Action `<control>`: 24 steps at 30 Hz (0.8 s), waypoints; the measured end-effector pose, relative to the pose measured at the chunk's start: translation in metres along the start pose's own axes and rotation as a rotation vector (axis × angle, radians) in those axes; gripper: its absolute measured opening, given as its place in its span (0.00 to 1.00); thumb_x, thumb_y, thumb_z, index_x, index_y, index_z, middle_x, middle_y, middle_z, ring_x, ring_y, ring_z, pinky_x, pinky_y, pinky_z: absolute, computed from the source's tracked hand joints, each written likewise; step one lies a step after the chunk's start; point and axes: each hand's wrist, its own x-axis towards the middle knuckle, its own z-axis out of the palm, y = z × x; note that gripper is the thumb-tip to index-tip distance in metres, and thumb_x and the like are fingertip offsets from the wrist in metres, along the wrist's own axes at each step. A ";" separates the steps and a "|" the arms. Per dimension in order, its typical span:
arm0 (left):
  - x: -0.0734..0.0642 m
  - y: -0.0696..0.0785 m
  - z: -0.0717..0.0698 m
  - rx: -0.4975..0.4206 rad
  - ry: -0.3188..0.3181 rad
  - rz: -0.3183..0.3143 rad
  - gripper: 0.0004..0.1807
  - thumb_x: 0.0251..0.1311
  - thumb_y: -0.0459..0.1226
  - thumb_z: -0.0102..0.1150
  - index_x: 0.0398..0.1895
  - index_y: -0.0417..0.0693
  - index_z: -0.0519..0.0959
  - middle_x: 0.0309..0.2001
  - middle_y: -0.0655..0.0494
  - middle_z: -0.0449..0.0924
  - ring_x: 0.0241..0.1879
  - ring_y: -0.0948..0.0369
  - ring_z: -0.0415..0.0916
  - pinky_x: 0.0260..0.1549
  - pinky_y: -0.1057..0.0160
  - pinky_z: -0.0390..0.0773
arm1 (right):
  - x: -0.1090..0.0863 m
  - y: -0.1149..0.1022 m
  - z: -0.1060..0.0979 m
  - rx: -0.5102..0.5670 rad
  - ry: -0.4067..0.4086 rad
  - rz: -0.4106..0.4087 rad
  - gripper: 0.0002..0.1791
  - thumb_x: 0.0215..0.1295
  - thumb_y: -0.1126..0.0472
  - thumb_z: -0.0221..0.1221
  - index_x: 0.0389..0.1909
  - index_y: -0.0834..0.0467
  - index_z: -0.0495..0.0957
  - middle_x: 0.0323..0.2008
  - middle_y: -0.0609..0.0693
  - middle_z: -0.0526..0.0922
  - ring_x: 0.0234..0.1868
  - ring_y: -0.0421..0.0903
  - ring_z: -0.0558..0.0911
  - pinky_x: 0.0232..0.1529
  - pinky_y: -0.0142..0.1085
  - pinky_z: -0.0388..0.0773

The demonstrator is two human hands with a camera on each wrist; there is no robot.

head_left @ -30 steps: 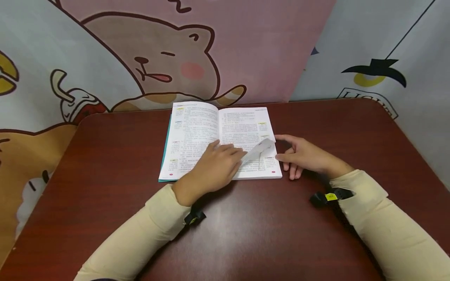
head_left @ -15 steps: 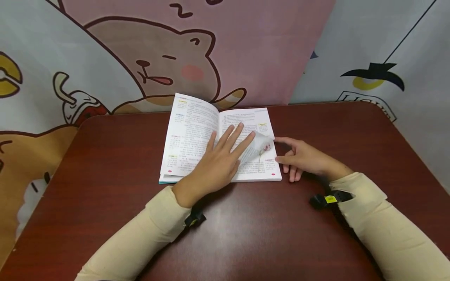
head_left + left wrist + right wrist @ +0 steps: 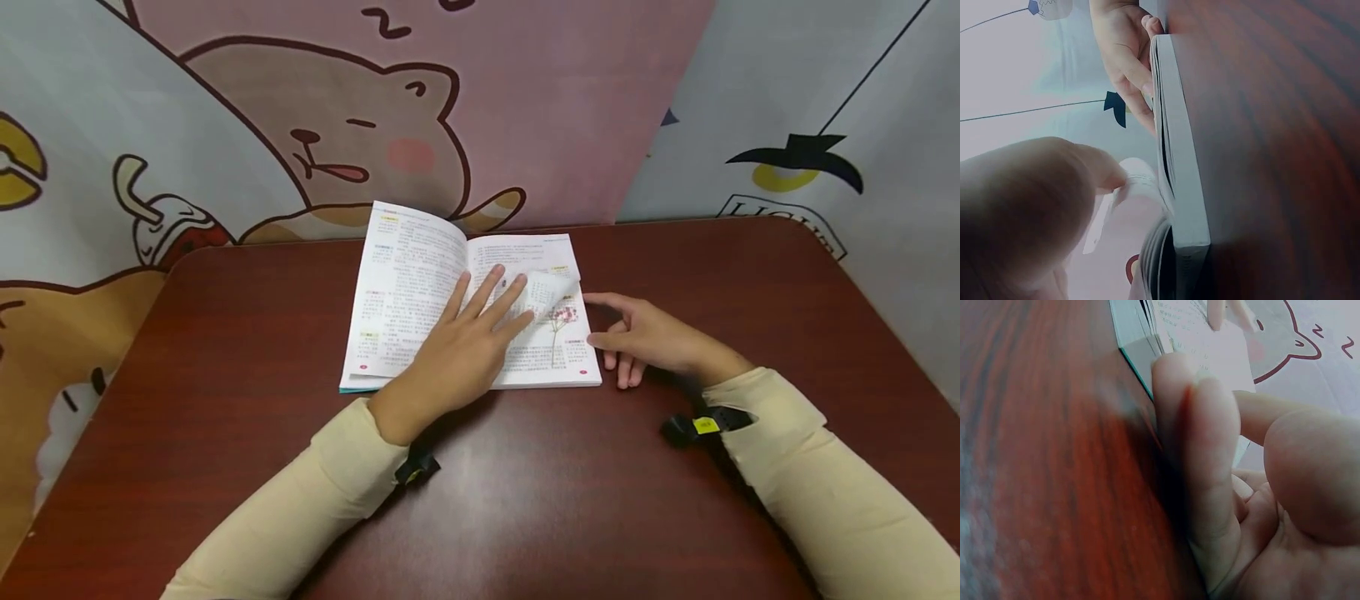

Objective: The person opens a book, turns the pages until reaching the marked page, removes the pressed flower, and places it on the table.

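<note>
An open book (image 3: 408,283) with printed text lies at the table's far side. Its left leaves rise in a curve. My left hand (image 3: 461,354) lies with fingers spread over the middle and right page. Beside its fingertips a leaf (image 3: 547,292) bends up and curls over. Under that leaf, a small pink flower (image 3: 564,315) on a thin stem shows on the right-hand page. My right hand (image 3: 645,333) rests at the book's right edge, forefinger and thumb apart against it, the other fingers bent below. In the left wrist view the book's thick lower edge (image 3: 1188,187) faces me.
The dark red wooden table (image 3: 570,492) spreads around the book. Behind it stands a wall covering (image 3: 570,108) with cartoon animals. A black wrist camera (image 3: 682,427) hangs under the right sleeve, and another black wrist device (image 3: 416,468) sits under the left one.
My left hand has spread its fingers and moved slightly up the page. The lifted leaf has folded farther left, uncovering the pink flower. The left leaves have risen. My right hand stays in place.
</note>
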 end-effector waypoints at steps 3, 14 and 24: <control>0.000 -0.001 0.001 0.004 0.002 -0.034 0.27 0.60 0.41 0.49 0.65 0.56 0.65 0.72 0.55 0.50 0.73 0.54 0.37 0.69 0.48 0.34 | 0.000 -0.001 0.000 0.002 -0.002 0.000 0.40 0.60 0.54 0.60 0.70 0.43 0.49 0.20 0.61 0.76 0.15 0.57 0.80 0.18 0.53 0.76; 0.001 -0.001 0.003 -0.004 0.037 0.022 0.29 0.58 0.33 0.48 0.66 0.54 0.64 0.70 0.57 0.56 0.72 0.56 0.43 0.70 0.52 0.37 | -0.001 0.000 0.001 0.001 0.004 0.004 0.40 0.60 0.54 0.59 0.70 0.43 0.49 0.20 0.60 0.77 0.15 0.57 0.81 0.19 0.54 0.76; -0.001 -0.001 0.002 -0.003 -0.002 0.034 0.24 0.58 0.31 0.48 0.60 0.49 0.70 0.70 0.52 0.56 0.72 0.54 0.44 0.70 0.53 0.41 | -0.001 0.001 0.002 0.004 0.001 0.011 0.40 0.60 0.53 0.60 0.69 0.43 0.49 0.20 0.61 0.77 0.15 0.57 0.80 0.19 0.53 0.76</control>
